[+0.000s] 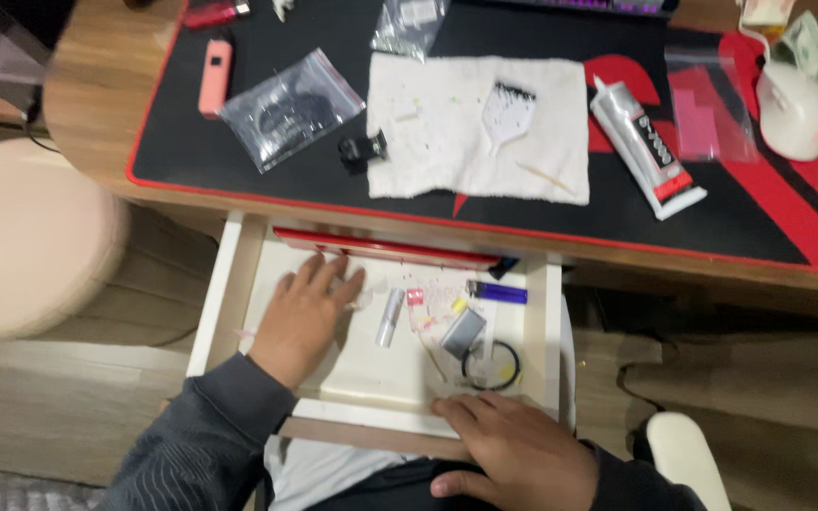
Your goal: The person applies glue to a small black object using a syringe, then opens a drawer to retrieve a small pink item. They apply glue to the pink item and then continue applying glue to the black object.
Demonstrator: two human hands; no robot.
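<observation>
A white drawer [229, 284] stands pulled out under the desk. My left hand [303, 317] lies flat inside it on the left, fingers spread, holding nothing. My right hand [513, 449] rests palm down on the drawer's front edge, fingers apart. Between the hands lie a small silver tube [389, 317], a purple lighter [498, 292], a grey flat card-like piece [463, 333], a black ring [490, 364] and small pink and yellow bits [433, 305]. A red flat object [381, 248] sits at the drawer's back.
On the black and red desk mat [172, 142] lie a white cloth [475, 128] with a small white brush [506, 114], a glue tube [646, 147], plastic bags [291, 106], a pink device [214, 76], a black clip [362, 151] and a white mouse [792, 109]. A round beige stool [30, 237] stands left.
</observation>
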